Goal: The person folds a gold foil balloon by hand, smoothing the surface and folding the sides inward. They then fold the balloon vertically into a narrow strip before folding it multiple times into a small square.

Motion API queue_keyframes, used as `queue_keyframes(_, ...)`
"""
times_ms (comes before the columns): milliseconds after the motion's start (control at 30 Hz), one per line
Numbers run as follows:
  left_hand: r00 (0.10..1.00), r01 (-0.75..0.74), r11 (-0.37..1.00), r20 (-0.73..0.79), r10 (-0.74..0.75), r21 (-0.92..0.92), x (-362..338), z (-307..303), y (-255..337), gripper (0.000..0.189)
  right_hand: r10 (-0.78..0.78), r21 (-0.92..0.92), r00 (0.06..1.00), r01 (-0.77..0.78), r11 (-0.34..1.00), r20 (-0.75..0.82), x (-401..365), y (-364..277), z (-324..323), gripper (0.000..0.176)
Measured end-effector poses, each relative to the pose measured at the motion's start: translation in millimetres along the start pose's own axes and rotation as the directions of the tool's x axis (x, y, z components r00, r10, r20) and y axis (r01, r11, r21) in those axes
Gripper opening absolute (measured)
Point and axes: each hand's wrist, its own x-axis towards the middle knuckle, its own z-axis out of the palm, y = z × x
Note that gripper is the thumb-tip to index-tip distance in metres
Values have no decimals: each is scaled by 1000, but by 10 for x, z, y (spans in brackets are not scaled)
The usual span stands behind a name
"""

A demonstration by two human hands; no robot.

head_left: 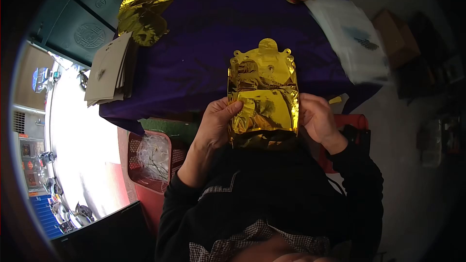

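Purple-covered table (204,43) fills the top of the view. White plastic sheets (349,34) lie on its right end, and a crumpled gold foil heap (145,9) sits on its far left corner. Grey card stack (109,68) is just below the heap, overhanging the table's left edge. Red basket (145,165) stands on the floor, left of the person. Gold foil piece (264,92) is held up over the near table edge, in front of the chest, its scalloped top pointing away. Left hand (218,121) pinches its left edge, thumb on the front. Right hand (318,119) grips the right edge, fingers curled behind it.
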Motion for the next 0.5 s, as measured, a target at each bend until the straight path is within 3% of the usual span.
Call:
queue_keyframes(133, 1000, 9, 1000, 15, -9, 17, 8, -25, 8, 27, -39, -95, 998, 34, 995, -50, 4, 53, 31, 23)
queue_keyframes(333, 997, 6, 996, -75, 1, 85, 14, -33, -13, 24, -113, -170, 992, 101, 980, -59, 61, 155, -41, 21)
queue_keyframes(467, 991, -21, 989, -129, 40, 146, 13, 30, -30, 24, -117, -135, 993, 115, 984, -7, 92, 191, -154, 23)
queue_keyframes(500, 989, -24, 987, -140, 46, 157, 14, 39, -26, 23, -69, -30, 998, 69, 997, 0, 112, 179, -185, 24)
